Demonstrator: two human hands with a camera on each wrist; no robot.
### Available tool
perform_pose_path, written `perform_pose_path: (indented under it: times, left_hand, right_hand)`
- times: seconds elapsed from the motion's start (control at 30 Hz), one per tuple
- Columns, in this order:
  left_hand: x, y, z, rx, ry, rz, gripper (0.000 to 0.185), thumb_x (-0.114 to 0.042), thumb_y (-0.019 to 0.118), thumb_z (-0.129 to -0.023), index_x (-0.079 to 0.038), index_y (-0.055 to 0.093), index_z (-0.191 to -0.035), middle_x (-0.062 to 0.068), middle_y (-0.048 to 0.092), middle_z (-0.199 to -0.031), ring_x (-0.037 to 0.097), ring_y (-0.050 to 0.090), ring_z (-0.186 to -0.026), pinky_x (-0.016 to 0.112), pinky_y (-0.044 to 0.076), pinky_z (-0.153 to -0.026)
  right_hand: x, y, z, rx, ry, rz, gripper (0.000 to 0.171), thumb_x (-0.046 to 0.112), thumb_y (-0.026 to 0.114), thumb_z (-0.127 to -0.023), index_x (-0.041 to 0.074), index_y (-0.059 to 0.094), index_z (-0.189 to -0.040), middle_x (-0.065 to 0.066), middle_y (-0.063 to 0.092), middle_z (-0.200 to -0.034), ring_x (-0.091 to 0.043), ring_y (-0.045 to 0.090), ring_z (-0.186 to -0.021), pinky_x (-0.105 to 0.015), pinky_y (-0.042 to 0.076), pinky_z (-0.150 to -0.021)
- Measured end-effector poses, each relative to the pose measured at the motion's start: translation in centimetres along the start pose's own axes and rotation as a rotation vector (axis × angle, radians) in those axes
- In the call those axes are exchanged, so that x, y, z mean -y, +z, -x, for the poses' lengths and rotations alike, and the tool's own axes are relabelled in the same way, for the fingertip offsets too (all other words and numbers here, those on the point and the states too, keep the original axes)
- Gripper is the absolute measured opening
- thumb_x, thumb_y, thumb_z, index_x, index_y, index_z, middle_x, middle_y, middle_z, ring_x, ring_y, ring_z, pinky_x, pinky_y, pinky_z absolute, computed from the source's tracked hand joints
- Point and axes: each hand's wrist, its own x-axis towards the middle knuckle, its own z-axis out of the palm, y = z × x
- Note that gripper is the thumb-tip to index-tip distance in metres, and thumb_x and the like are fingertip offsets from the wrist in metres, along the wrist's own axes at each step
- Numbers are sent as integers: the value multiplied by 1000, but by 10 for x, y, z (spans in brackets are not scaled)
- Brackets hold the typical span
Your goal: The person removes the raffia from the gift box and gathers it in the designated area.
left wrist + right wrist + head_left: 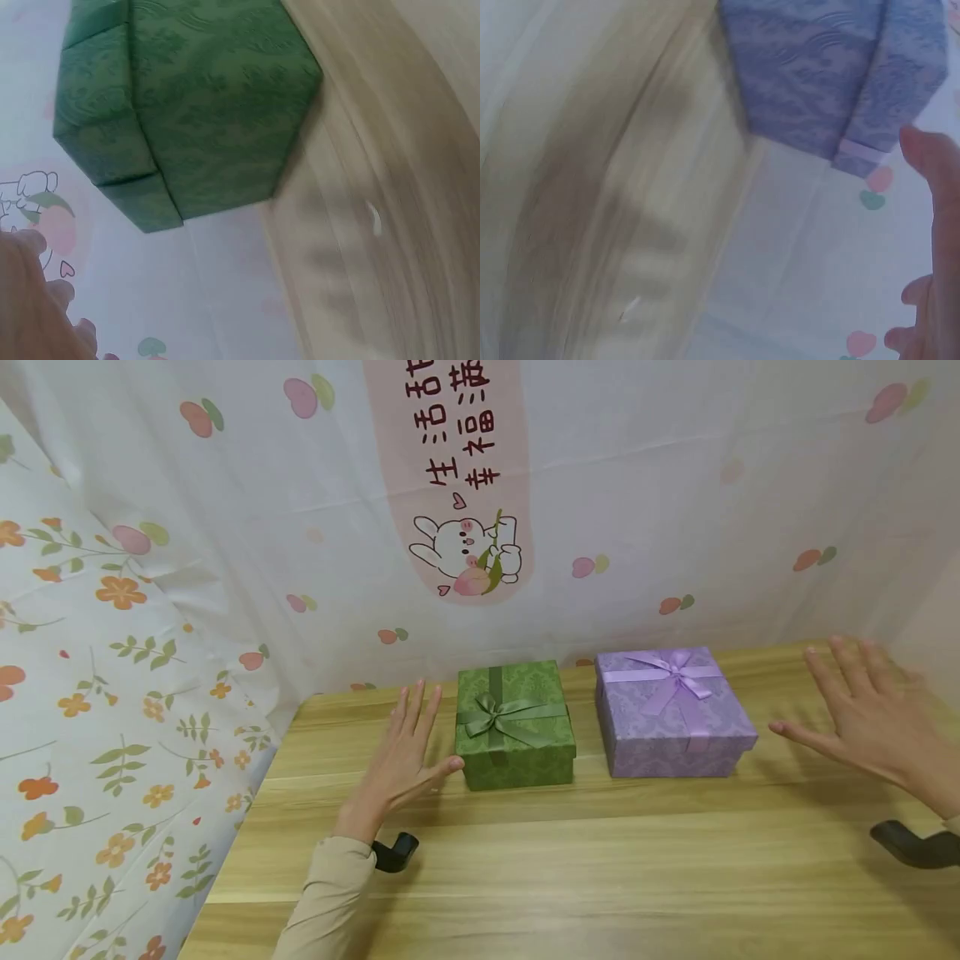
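Observation:
Two lidded gift boxes stand side by side on the wooden table, a gap between them. The green gift box (516, 724), tied with a green ribbon bow, is on the left; the purple gift box (675, 713), with a lilac bow, is on the right. My left hand (402, 760) is held with straight, spread fingers at the green box's left side, its thumb near the front corner; whether it touches cannot be told. Off the purple box's right side, my right hand (873, 714) hovers with spread fingers, apart from it. Both hands hold nothing.
The boxes stand near the back edge of the wooden table (525, 868). Behind it hangs a white curtain (637, 485) with a rabbit print; a flower-patterned cloth (112, 710) hangs at the left. A black wrist mount (396, 853) sticks out under my left wrist.

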Motion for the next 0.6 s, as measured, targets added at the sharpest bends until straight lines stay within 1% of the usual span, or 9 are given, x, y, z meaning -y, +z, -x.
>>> perform_pose_path:
  times: [0.1,0.17,0.23,0.33,0.43,0.53,0.6]
  left_hand:
    - [-2,1,-2,-21,7,32,98,-83,16,-78,-21,-7,-150,5,-15,-154,25,-16,-138,57,6,-108]
    - [-3,4,-1,-30,11,56,99,-83,16,-78,-20,-7,-151,5,-15,-154,25,-16,-138,57,6,-108]
    - [-4,7,0,-38,8,90,100,-83,16,-78,-19,-5,-151,5,-14,-154,25,-15,-139,57,5,-108]
    - [-6,10,2,-43,-4,175,101,-83,17,-78,-16,-5,-151,5,-15,-154,25,-15,-139,58,6,-107]
    - [-9,13,2,-39,-19,281,102,-82,18,-78,-15,-6,-151,2,-17,-153,25,-15,-138,60,6,-106]
    - [-12,14,-3,-50,-24,375,100,-81,19,-80,-16,-9,-150,1,-19,-153,23,-16,-138,59,3,-106]
    - [-13,17,-6,-72,-31,424,100,-81,18,-80,-16,-10,-150,1,-17,-153,23,-15,-139,58,2,-107]
  right_hand:
    - [5,-5,1,4,-1,-48,106,56,62,-79,4,2,-149,-20,-14,-151,-33,-22,-134,-65,-16,-97]
    - [9,-8,1,11,19,-71,107,55,63,-79,7,0,-150,-17,-14,-152,-34,-21,-135,-69,-17,-93]
    - [13,-13,1,4,8,-104,106,52,64,-80,5,0,-150,-18,-13,-152,-37,-19,-135,-68,-14,-95]
    - [20,-21,-1,-7,-31,-172,102,44,64,-83,3,-2,-149,-20,-13,-152,-40,-16,-135,-63,-14,-99]
    - [31,-28,-5,-20,-68,-238,98,36,63,-86,3,-4,-149,-21,-12,-151,-40,-14,-136,-57,-14,-103]
    - [46,-31,-12,-17,-88,-315,94,31,62,-87,6,-4,-149,-19,-10,-152,-37,-13,-137,-56,-14,-104]
    - [56,-32,-17,-9,-98,-355,93,29,62,-88,7,-4,-150,-17,-9,-153,-35,-13,-137,-56,-13,-105]
